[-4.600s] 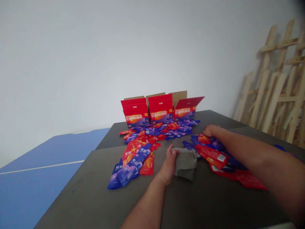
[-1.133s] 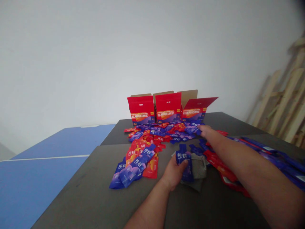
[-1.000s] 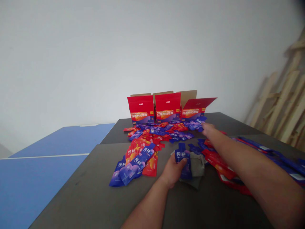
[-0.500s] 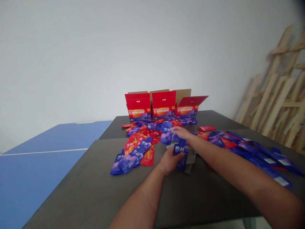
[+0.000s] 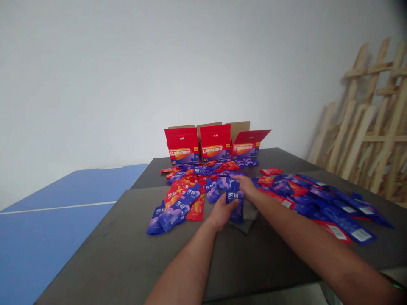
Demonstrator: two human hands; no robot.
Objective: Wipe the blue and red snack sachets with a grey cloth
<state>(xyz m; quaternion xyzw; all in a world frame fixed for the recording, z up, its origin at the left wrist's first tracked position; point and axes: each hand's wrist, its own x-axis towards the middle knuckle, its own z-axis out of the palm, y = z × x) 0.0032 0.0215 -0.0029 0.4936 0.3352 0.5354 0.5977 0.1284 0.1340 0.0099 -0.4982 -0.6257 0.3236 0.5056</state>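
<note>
My left hand [image 5: 221, 213] is closed on a blue pouch [image 5: 235, 207] with white lettering, its thumb across the front. Just beyond, the fingers of my right hand [image 5: 247, 187] close at the edge of another blue pouch [image 5: 233, 185], partly hidden behind the first. A separate blue pouch [image 5: 212, 191] lies to the left of both hands. Nearer and further left is an overlapping group of red pouches [image 5: 195, 210] and blue pouches [image 5: 171, 216]. Something grey and flat, perhaps a piece of packaging [image 5: 246, 224], lies beneath my left hand.
Three open red boxes [image 5: 215, 146] stand at the back of the dark table [image 5: 127, 245], with a mixed pouch heap [image 5: 203, 170] before them. More pouches [image 5: 318, 199] spread along the right. A blue table-tennis table [image 5: 73, 186] adjoins at left; wooden frames [image 5: 362, 131] lean against the wall.
The blue pouch my right hand held out now appears to lie left of the hands. My right hand has drawn back toward my left hand and meets another blue pouch. The view has shifted slightly.
</note>
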